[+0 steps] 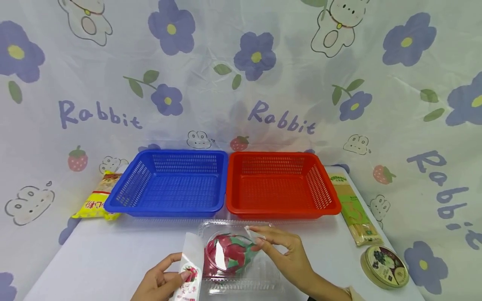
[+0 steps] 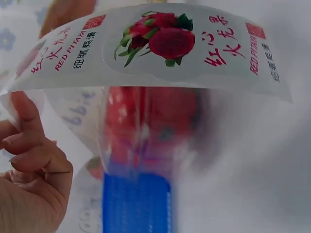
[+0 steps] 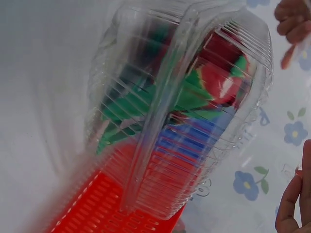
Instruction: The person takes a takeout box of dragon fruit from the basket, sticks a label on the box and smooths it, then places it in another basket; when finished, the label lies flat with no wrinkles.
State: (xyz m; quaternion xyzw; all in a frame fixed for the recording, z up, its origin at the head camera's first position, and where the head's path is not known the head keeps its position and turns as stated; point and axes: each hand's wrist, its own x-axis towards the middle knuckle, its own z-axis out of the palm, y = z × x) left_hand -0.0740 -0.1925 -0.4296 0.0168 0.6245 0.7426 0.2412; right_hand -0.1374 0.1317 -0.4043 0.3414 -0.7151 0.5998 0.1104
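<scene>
A clear plastic clamshell box [image 1: 260, 269] lies on the table in front of the person, its lid over a red dragon fruit [image 1: 229, 253] with green scales. The left hand [image 1: 160, 282] pinches a white paper label [image 2: 150, 43] printed with dragon fruit pictures and "RED PITAYA", holding it upright at the box's left side. Above the box's right part, the right hand [image 1: 286, 253] pinches a small white piece of paper [image 1: 255, 234] between thumb and forefinger. From the right wrist view, the fruit [image 3: 221, 73] shows through the box's ridged side.
Behind the box stand a blue basket [image 1: 165, 214] and a red basket [image 1: 284, 214], side by side. A yellow packet [image 1: 96, 198] lies at the left. A green noodle packet [image 1: 354, 211] and a round tin [image 1: 385, 267] are at the right. A printed curtain [image 1: 211, 83] hangs behind.
</scene>
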